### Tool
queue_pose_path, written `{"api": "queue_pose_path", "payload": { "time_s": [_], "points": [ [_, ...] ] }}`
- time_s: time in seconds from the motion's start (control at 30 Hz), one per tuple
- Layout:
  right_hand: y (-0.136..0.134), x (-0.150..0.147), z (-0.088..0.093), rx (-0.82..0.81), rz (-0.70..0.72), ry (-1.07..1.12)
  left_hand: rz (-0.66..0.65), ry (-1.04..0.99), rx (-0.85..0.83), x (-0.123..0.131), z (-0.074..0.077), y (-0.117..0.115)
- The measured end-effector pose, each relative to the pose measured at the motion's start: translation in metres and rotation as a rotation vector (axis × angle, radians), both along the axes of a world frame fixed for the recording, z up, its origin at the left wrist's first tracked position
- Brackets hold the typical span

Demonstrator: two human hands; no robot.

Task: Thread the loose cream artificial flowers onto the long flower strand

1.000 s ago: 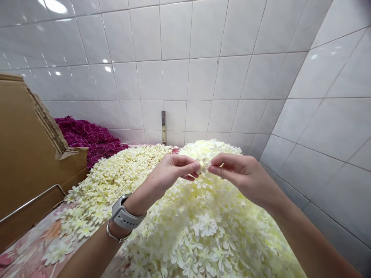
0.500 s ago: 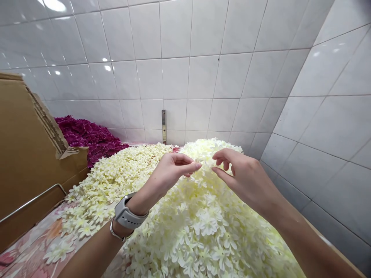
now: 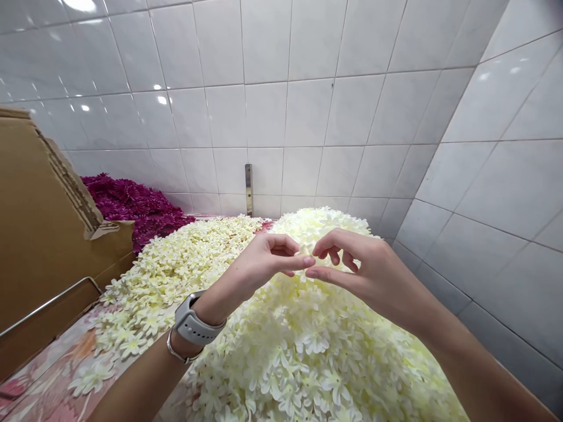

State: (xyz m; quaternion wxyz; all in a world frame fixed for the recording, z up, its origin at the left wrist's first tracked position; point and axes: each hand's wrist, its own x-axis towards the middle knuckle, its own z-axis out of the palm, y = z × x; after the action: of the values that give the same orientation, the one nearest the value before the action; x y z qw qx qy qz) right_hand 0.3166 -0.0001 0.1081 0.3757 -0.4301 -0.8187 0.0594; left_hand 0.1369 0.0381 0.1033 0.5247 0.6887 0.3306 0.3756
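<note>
My left hand, with a grey watch on its wrist, is closed in a pinch in the middle of the view. A small pale artificial flower shows at its fingertips, partly hidden and hard to tell from the blossoms behind. Just to the right, my right hand has its fingers curved and its thumb apart from the index finger. Its fingertips meet the tip of my left thumb. Both hands hover over a tall heap of white and pale-yellow artificial flowers.
A lower pile of small cream flowers spreads to the left, with purple flowers behind it. At the far left stands a cardboard box beside a metal rod. A floral cloth lies underneath. Tiled walls close the back and right.
My right hand has moved left, and its fingertips now reach my left thumb. A pale flower shows more clearly at my left fingertips. My left hand has shifted slightly right.
</note>
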Motion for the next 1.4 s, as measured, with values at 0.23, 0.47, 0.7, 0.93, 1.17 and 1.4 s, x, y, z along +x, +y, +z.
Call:
{"api": "queue_pose_path", "payload": {
  "time_s": [0.23,0.47,0.7,0.93,1.17,1.4],
  "points": [
    [0.004,0.003,-0.001,0.045,0.023,0.109,-0.091,-0.015,-0.054,-0.001,0.005,-0.002],
    [0.006,0.010,0.003,0.012,-0.093,0.109,0.097,-0.010,-0.028,0.004,0.007,-0.003],
    [0.007,0.009,0.001,-0.058,-0.129,0.049,0.121,-0.006,0.006,0.001,0.006,0.001],
    [0.007,0.011,0.001,-0.204,-0.032,0.190,0.144,-0.001,-0.009,0.000,0.008,0.000],
    [0.008,0.010,-0.001,-0.141,-0.136,0.136,0.119,-0.004,-0.009,0.001,0.008,-0.001],
    [0.004,0.010,0.001,0.030,-0.157,-0.051,0.141,0.009,0.027,-0.001,0.007,0.000]
  ]
}}
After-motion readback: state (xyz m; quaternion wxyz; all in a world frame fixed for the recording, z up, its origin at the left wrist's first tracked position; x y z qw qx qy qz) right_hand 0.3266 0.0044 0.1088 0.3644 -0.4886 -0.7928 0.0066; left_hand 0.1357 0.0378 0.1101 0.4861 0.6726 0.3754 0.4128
